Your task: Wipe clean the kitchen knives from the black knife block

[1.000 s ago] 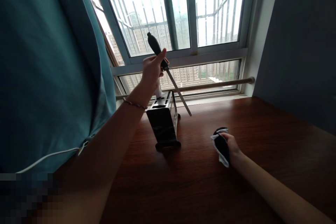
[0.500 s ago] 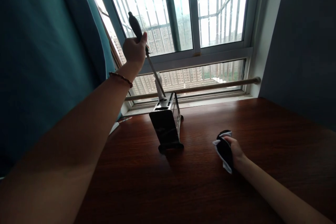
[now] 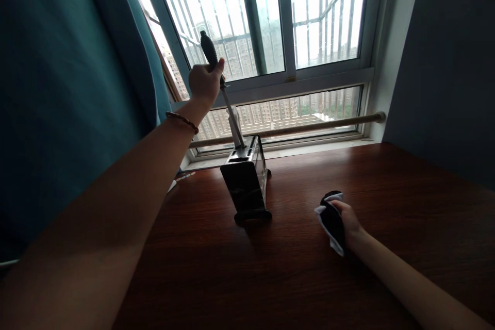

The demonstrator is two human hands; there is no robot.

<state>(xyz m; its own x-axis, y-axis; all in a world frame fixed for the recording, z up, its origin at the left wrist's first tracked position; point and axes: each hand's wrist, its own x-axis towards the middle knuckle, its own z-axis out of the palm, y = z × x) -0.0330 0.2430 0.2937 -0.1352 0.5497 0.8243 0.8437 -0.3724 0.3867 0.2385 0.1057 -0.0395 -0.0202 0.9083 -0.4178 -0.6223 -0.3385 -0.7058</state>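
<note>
My left hand (image 3: 206, 82) is closed around the lower handle of a sharpening steel (image 3: 233, 119), which has a ribbed black handle, a small guard and a thin metal rod. The rod slants down, its lower end inside an opening in the top of a dark knife block (image 3: 243, 185). A pale item (image 3: 234, 129) stands behind the rod at the block's top; its kind is not clear. At the right, my right hand (image 3: 349, 221) grips a bunched black and white cloth (image 3: 331, 223) above or on the table; I cannot tell whether it touches.
The knife block stands on a reddish-brown wooden table (image 3: 294, 273). Behind it are a barred window (image 3: 286, 20) and a horizontal rail (image 3: 320, 126). A teal curtain (image 3: 77, 62) hangs at the left. A small light item (image 3: 172, 184) lies at the table's left edge.
My left hand has moved down and slightly right, and the sharpening steel has slid deeper into the knife block. My right hand with the cloth has stayed nearly in place.
</note>
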